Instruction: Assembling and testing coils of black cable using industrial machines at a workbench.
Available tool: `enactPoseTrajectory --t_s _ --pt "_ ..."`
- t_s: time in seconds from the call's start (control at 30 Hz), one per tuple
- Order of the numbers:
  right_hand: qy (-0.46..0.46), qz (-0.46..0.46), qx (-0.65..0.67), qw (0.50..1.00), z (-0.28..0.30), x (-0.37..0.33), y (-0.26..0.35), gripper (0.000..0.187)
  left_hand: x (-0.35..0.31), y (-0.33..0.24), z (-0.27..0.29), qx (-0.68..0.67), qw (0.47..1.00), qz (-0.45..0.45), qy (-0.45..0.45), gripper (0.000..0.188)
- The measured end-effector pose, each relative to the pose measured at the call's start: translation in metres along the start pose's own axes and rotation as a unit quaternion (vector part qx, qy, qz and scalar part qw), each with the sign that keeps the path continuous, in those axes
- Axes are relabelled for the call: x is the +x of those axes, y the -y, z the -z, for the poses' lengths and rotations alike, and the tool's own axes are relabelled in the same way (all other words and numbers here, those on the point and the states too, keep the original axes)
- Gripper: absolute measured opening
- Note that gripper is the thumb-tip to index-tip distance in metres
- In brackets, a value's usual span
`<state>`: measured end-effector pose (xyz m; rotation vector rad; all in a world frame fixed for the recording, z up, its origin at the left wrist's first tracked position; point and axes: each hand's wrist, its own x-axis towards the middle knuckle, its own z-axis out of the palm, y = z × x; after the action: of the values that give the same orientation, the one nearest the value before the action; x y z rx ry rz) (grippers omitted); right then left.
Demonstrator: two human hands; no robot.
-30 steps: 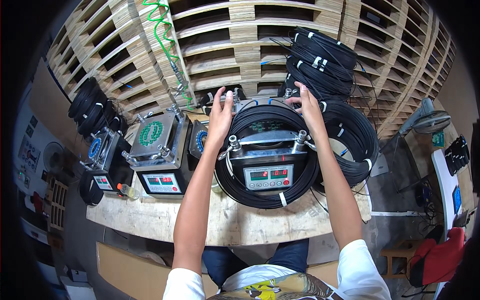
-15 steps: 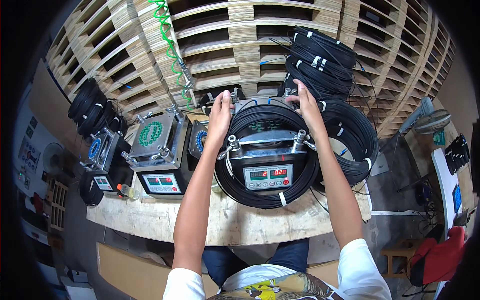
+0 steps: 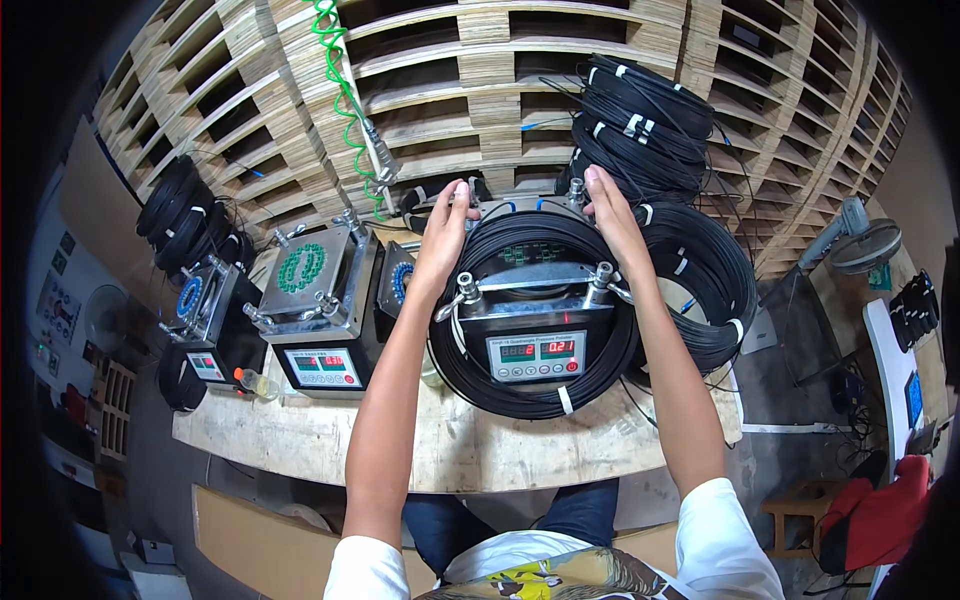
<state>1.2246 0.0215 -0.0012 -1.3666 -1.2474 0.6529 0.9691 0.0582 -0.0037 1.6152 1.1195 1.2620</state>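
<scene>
A pressure polishing machine point(image 3: 535, 318) stands in front of me, a metal plate on top and a lit red display on its front. A coil of black cable point(image 3: 632, 355) hangs around it. My left hand point(image 3: 446, 235) is raised at the machine's back left clamp post, fingers stretched upward and thumb side inward. At the back right clamp post point(image 3: 577, 190) is my right hand point(image 3: 615, 222), its fingers also extended, thumb apart. I cannot tell whether the fingers touch the levers. Two front clamp posts with knobs, the left one point(image 3: 467, 288) and the right one point(image 3: 602, 275), stand between my forearms.
To the left are another polishing machine point(image 3: 318, 310) with a ring of green connectors and a smaller one point(image 3: 203, 310). A small bottle point(image 3: 258, 384) stands between them. Cable coils point(image 3: 640, 120) pile up at the back right. Wooden pallets point(image 3: 430, 60) rise behind the wooden table point(image 3: 300, 430).
Both hands have shifted slightly at the back clamp posts; my right thumb and fingers have drawn closer together. The machine and cable coil stay in place. The last digit on the display has changed.
</scene>
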Motion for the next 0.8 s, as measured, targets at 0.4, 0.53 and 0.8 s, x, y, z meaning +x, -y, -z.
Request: enactPoseTrajectory --t_s 0.4,0.53,0.8 --pt "0.001 0.019 0.027 0.999 0.000 0.000 -0.003 0.081 0.003 0.006 0.000 0.014 0.999 0.035 -0.038 0.080" --pt "-0.008 0.003 0.005 1.000 0.002 0.004 -0.011 0.081 -0.001 -0.003 -0.001 0.046 0.997 0.050 -0.021 0.082" --pt "-0.001 0.015 -0.031 0.999 0.000 0.006 -0.013 0.080 0.003 0.005 0.000 0.051 0.998 0.039 -0.018 0.075"
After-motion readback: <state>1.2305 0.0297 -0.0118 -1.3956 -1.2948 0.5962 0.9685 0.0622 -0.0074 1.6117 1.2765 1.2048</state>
